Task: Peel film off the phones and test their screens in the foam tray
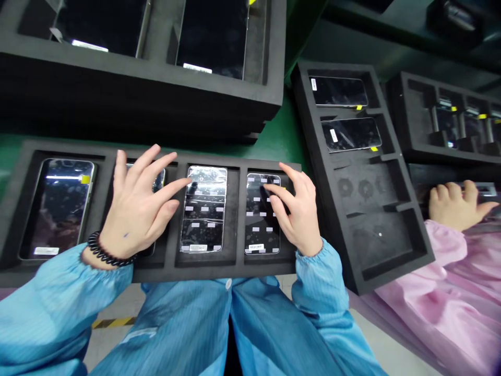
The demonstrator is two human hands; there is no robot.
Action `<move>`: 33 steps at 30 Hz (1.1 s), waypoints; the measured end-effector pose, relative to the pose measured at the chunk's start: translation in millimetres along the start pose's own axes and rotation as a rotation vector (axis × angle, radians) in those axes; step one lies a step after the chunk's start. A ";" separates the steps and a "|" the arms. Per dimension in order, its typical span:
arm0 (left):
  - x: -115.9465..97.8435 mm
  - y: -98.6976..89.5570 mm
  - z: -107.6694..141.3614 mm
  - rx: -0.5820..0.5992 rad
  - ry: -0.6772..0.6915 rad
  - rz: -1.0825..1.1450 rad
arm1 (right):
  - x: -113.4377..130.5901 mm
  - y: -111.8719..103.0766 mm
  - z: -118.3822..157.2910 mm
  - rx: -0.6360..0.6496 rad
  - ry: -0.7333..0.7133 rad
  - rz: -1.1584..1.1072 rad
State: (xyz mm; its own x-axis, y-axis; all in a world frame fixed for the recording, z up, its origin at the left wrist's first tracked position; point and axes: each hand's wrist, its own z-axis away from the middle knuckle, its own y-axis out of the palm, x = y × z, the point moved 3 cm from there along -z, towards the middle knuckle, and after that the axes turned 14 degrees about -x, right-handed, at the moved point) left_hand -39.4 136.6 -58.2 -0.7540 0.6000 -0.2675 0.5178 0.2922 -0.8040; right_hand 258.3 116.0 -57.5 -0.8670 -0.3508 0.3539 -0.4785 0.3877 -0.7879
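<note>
Before me lies a black foam tray (240, 209) with phones in its compartments. My left hand (139, 203) hovers with spread fingers over the second phone (159, 180), which it mostly hides; its index fingertip reaches the upper left edge of the third phone (203, 209). That phone's lit screen shows small pale rectangles. My right hand (295, 209) is at the rightmost phone (260, 209), fingers apart, index fingertip on or just above its screen; the same kind of rectangles show there. At the far left rests a dark phone (58, 203) with a yellow tab. Neither hand grips anything.
Behind stands a taller stack of black foam trays (148, 83) holding dark screens. On the right, another foam tray (354, 203) has two phones in its upper compartments. Beyond it are a further tray (422, 115) and a co-worker's hand (456, 203) with a pink sleeve.
</note>
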 end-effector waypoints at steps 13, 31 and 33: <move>-4.6 8.1 -9.5 0.254 -0.118 -0.113 | 5.4 2.9 -9.5 0.119 -0.031 0.076; -24.6 22.2 -35.7 0.269 -0.030 -0.043 | -0.4 -23.1 17.1 0.038 0.047 0.133; -24.2 25.8 -36.2 0.311 -0.030 -0.038 | 3.5 -29.0 23.2 0.016 0.021 0.123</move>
State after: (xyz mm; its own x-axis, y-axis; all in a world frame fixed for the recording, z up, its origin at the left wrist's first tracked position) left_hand 6.9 156.5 -53.2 -0.7846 0.5690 -0.2461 0.3441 0.0695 -0.9364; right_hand 272.4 83.7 -45.2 -0.9217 -0.2835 0.2647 -0.3665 0.4132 -0.8337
